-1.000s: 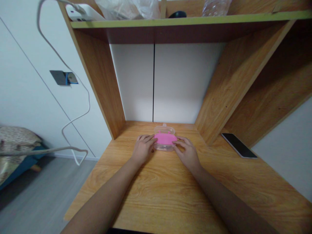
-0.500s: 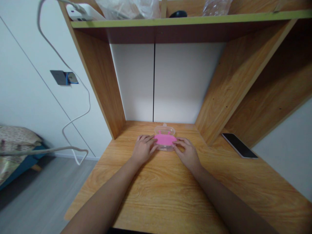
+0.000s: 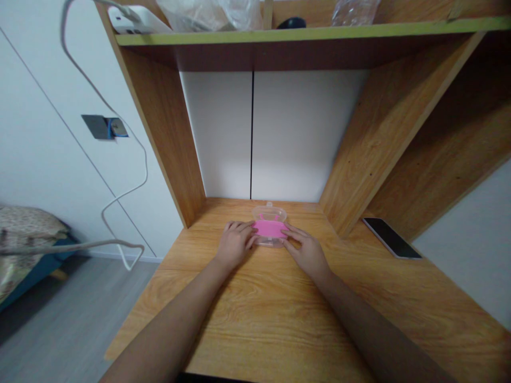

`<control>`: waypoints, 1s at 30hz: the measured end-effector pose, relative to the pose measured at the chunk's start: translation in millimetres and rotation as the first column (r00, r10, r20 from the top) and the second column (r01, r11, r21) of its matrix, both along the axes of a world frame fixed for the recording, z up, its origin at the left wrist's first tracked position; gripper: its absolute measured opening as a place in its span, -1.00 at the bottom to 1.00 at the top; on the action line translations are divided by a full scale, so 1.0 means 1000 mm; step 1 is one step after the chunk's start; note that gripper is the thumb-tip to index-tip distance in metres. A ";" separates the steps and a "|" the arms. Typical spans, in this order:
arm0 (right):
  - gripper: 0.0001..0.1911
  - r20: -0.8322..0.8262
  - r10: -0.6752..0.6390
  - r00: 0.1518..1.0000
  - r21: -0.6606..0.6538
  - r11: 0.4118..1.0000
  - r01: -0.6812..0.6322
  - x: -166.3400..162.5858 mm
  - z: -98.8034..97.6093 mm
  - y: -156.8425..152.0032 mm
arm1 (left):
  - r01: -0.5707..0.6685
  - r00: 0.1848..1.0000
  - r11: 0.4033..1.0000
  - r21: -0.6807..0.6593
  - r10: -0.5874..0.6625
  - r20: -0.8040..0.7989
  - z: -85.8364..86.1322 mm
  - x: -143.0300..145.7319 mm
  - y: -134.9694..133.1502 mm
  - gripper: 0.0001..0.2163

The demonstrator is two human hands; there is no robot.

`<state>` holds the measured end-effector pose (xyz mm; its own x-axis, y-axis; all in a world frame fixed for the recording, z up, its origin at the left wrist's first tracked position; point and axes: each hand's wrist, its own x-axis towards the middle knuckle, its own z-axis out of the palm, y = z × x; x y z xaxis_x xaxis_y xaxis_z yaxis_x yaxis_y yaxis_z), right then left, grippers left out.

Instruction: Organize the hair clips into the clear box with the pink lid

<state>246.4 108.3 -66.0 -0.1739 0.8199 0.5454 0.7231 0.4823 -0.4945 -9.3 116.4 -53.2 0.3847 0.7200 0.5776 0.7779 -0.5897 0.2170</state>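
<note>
A small clear plastic case (image 3: 270,242) lies on the desk with its clear lid (image 3: 269,214) tipped back, away from me. Across its bottom half sits a flat pink oval panel (image 3: 270,229). My left hand (image 3: 235,243) grips the left end of the panel, fingertips on its top and thumb by the near edge of the case. At the other end my right hand (image 3: 306,250) pinches the panel's right edge between fingers and thumb. Whatever is under the pink panel is hidden.
A dark-screened phone (image 3: 391,238) lies on the wooden desk (image 3: 259,319) to the right. Overhead, a shelf (image 3: 255,37) holds plastic bags (image 3: 211,15), a black object (image 3: 292,23) and a white power strip (image 3: 139,20). A white cable (image 3: 146,159) hangs at left.
My right fingers have shifted slightly to the left, further over the right end of the pink panel. The left hand and the case look nearly the same.
</note>
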 end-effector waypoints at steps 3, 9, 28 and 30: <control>-0.68 0.037 0.005 0.999 -0.028 1.000 -0.003 0.001 -0.001 0.000 | 0.006 1.000 1.000 -0.004 -0.006 0.001 0.000 0.000 0.000 -0.82; -0.68 0.107 -0.011 0.994 -0.026 1.000 0.014 0.001 0.001 -0.002 | 0.049 0.998 0.998 -0.038 -0.047 0.042 -0.002 -0.001 0.004 -0.83; -0.67 0.194 -0.024 0.981 0.128 0.992 -0.001 0.004 -0.007 0.003 | 0.042 0.998 0.999 -0.006 -0.042 -0.039 -0.003 -0.001 0.001 -0.78; -0.67 0.159 -0.014 0.987 0.131 0.991 -0.007 0.002 -0.005 0.002 | 0.040 0.998 0.999 0.006 -0.040 -0.045 -0.002 -0.003 0.000 -0.76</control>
<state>248.8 110.6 -71.1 -0.2645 0.7439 0.6137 0.7889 0.5329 -0.3060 -11.9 116.7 -55.0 0.4386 0.6997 0.5639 0.7625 -0.6218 0.1785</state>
